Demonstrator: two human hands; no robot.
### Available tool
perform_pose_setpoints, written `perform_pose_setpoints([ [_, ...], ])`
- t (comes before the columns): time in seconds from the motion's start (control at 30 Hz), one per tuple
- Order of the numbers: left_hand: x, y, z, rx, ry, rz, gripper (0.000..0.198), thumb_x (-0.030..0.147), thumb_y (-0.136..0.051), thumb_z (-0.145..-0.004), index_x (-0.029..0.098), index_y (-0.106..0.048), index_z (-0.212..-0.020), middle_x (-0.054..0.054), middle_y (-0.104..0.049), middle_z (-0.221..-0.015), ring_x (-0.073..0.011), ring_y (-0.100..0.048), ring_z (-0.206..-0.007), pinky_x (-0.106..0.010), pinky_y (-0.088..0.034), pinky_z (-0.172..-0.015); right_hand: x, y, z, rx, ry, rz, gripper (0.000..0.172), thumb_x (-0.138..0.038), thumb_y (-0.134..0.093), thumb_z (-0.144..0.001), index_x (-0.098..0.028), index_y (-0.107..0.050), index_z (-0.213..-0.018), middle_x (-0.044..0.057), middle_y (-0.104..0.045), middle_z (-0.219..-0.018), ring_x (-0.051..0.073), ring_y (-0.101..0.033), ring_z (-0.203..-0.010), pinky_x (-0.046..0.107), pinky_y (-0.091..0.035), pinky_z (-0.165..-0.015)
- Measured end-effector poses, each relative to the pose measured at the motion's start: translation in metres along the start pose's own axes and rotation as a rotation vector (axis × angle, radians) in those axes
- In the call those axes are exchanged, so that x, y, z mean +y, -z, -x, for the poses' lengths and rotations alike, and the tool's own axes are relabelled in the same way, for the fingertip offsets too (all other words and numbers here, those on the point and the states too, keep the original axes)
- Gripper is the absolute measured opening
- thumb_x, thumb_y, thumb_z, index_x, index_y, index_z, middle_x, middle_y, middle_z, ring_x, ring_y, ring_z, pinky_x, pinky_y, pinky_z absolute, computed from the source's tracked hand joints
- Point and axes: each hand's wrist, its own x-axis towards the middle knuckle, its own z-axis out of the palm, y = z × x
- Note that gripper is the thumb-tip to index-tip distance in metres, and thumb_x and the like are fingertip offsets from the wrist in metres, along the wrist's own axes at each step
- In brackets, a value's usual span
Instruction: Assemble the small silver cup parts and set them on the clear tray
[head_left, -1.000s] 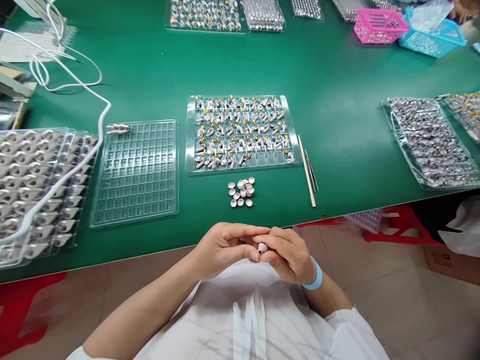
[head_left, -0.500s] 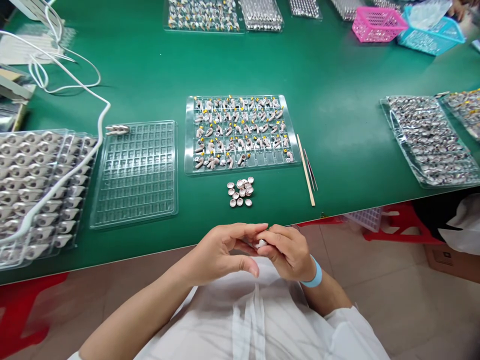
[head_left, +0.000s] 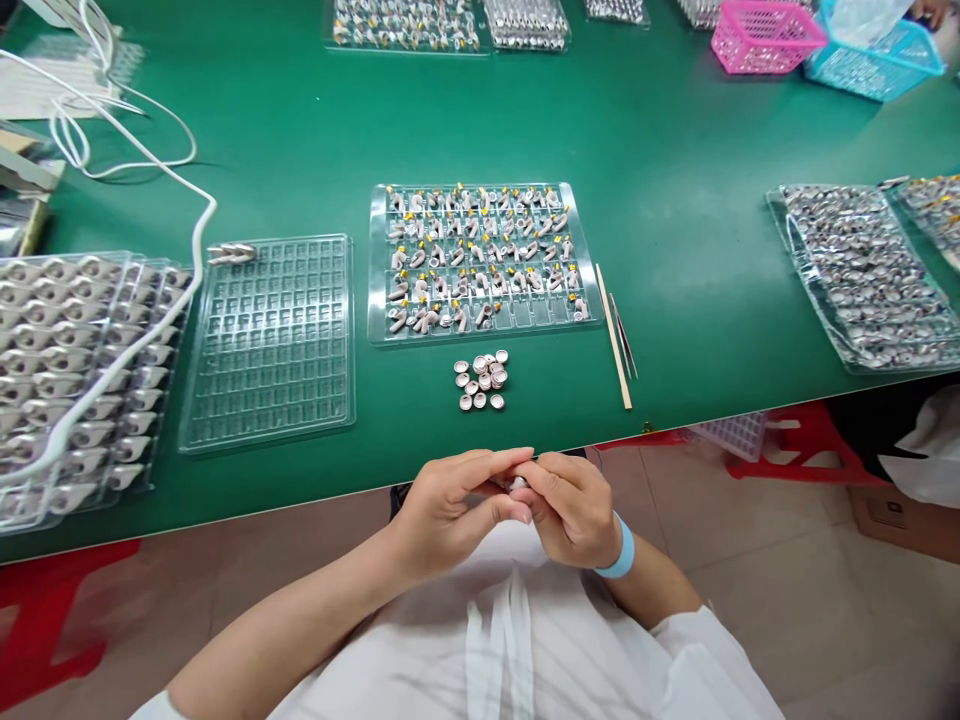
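Observation:
My left hand and my right hand meet just off the table's front edge. Between their fingertips is a small silvery part, mostly covered by fingers, so its exact kind does not show. The fingers of my right hand are closed on it; the thumb and fingers of my left hand close around it from the other side. Beyond my hands lies a loose group of small round metal caps. Behind them a clear tray holds rows of small curved grey parts with yellow tabs.
Wooden stick and tweezers lie right of the tray. A second clear tray carries a few metal parts at its corner. Stacked trays and a white cable are left, filled trays right, pink and blue baskets behind.
My left thumb and fingers have closed in toward the silvery part, where they stood wider apart before. My right hand stays on the part. The view has shifted slightly.

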Motion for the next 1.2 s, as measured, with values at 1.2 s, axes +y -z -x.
perform_pose_setpoints([
  [1.2, -0.005, 0.008, -0.019, -0.060, 0.636, 0.741, 0.023, 0.033, -0.082, -0.077, 0.013, -0.074, -0.086, -0.004, -0.072, -0.080, -0.0150, -0.069, -0.073, -0.028, -0.059, -0.076, 0.011, 0.018, -0.012, -0.143, 0.087, 0.082, 0.054, -0.009, -0.054, -0.094, -0.021, -0.043, -0.145, 0.006, -0.062, -0.089, 0.016, -0.062, -0.077, 0.027, -0.055, -0.065],
])
